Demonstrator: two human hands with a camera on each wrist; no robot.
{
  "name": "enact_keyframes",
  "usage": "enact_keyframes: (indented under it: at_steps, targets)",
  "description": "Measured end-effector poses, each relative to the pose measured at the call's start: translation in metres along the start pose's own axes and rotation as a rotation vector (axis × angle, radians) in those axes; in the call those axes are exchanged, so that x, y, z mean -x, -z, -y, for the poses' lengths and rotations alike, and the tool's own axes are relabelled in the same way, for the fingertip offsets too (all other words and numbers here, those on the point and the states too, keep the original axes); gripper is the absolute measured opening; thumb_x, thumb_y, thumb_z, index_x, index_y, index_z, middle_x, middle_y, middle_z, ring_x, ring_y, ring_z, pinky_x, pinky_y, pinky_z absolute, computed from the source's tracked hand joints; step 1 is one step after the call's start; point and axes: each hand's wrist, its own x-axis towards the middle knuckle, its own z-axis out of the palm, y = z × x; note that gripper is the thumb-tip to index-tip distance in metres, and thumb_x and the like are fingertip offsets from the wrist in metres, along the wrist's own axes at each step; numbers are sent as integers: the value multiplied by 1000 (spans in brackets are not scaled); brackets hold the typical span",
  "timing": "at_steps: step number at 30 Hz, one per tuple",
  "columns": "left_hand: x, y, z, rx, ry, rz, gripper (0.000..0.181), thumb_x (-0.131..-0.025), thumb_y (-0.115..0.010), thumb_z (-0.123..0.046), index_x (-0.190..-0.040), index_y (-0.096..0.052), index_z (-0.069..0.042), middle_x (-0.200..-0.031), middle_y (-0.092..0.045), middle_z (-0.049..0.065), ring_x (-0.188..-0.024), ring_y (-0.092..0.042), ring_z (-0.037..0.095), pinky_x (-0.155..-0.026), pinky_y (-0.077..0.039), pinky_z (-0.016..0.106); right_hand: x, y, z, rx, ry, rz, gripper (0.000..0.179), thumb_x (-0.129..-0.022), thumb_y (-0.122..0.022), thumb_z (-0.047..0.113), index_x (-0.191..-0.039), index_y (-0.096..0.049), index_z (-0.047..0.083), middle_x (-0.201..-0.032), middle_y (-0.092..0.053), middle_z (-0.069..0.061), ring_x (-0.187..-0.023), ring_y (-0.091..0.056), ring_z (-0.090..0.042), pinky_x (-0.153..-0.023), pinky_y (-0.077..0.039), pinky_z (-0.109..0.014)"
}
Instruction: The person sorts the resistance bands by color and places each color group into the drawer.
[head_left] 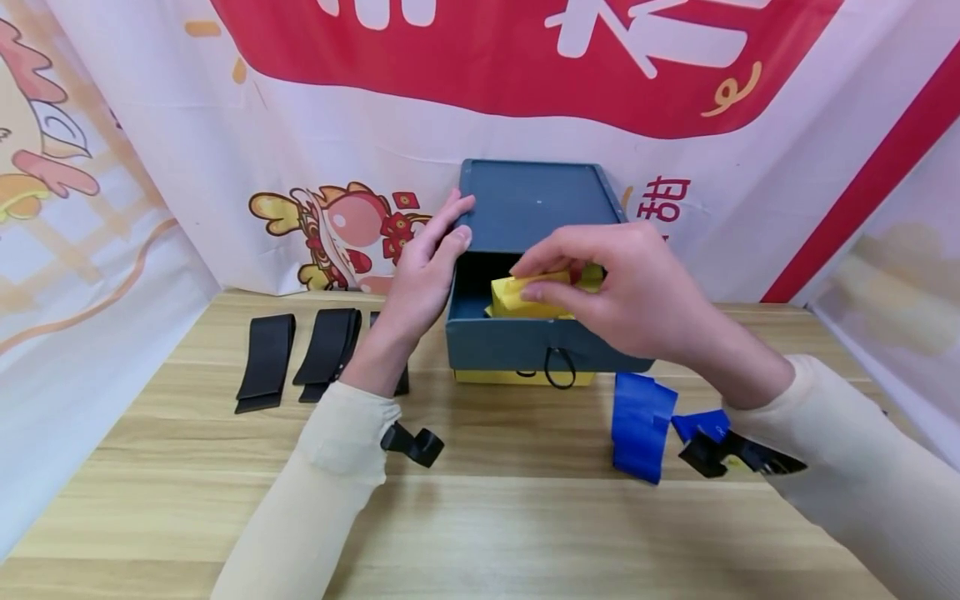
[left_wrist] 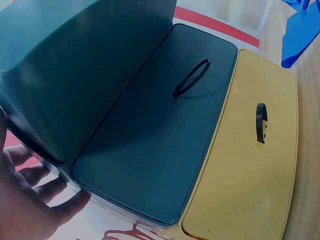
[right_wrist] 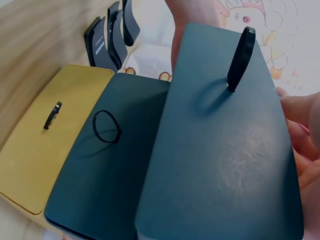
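Note:
A small dark teal drawer cabinet [head_left: 538, 200] stands against the back wall, its upper drawer [head_left: 551, 343] pulled out. In the head view, my right hand [head_left: 626, 283] reaches over that drawer and pinches a yellow folded piece [head_left: 525, 296] between thumb and fingers. More yellow material lies under and behind it in the drawer. My left hand [head_left: 427, 271] rests along the cabinet's left side; the left wrist view shows its fingers [left_wrist: 50, 190] extended at the side edge. Below the open drawer are a shut teal drawer [left_wrist: 150, 120] and a yellow drawer [left_wrist: 245, 150], each with a black loop handle.
On the wooden table [head_left: 487, 517], several black folded strips [head_left: 266, 358] lie left of the cabinet. Blue folded strips [head_left: 641, 425] lie to its front right, partly under my right forearm. A printed cloth wall [head_left: 360, 117] closes off the back.

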Motion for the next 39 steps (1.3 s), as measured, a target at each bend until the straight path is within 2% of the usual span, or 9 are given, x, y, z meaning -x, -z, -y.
enact_keyframes:
  at_steps: [6,11,15,20,26,29,35,39]
  targets:
    - [0,-1,-1,-3,-4,-3,47,-114,-45,-30,-161,-48,-22,-178,-25,-8,-162,-23,2,-133,-27,35,4,5,-1,-10,-38,108,22,-90,-84,13,-113,-82,16,-106,-82,2,-87,-73,-7,-74,-59,-25]
    - [0,-1,-2,0,-5,1,48,-115,-45,-30,-161,-47,-22,-178,-25,-9,-162,-23,2,-133,-28,34,5,10,-2,-14,-65,139,23,-91,-84,14,-114,-82,18,-107,-82,2,-90,-73,-8,-76,-60,-24]
    - [0,-2,-1,2,-2,2,48,-114,-45,-29,-162,-47,-22,-178,-25,-9,-163,-23,2,-133,-28,34,8,13,-4,-15,-60,148,21,-92,-83,14,-112,-84,20,-106,-81,5,-86,-70,-6,-70,-58,-23]
    - [1,-2,-2,6,5,1,48,-115,-44,-29,-162,-47,-23,-178,-25,-9,-163,-23,2,-133,-28,34,11,14,-9,-2,-40,123,20,-93,-81,11,-112,-83,19,-103,-80,6,-78,-65,-3,-66,-55,-23]
    - [2,-1,-2,9,8,-3,48,-114,-45,-29,-162,-47,-22,-176,-26,-13,-162,-23,2,-133,-27,35,14,17,-7,-10,-96,124,20,-96,-78,16,-116,-82,18,-104,-82,4,-74,-63,-5,-66,-53,-22]
    - [2,-1,-2,8,9,-3,48,-114,-45,-30,-162,-47,-22,-176,-26,-14,-162,-23,2,-133,-27,35,16,17,-8,1,-100,125,21,-97,-77,16,-117,-82,19,-106,-82,3,-75,-64,-6,-67,-53,-22]
    - [1,-1,-2,11,6,-4,48,-114,-45,-30,-161,-47,-23,-176,-27,-16,-162,-24,1,-133,-27,34,15,16,-14,51,-53,82,23,-96,-77,12,-118,-82,18,-112,-81,3,-87,-68,-6,-67,-54,-23]
    - [1,-1,-2,16,1,-2,48,-114,-45,-29,-162,-46,-21,-176,-27,-15,-162,-24,1,-133,-27,34,15,15,-16,80,-34,65,24,-96,-77,11,-118,-82,18,-115,-80,3,-90,-66,-7,-66,-52,-23]
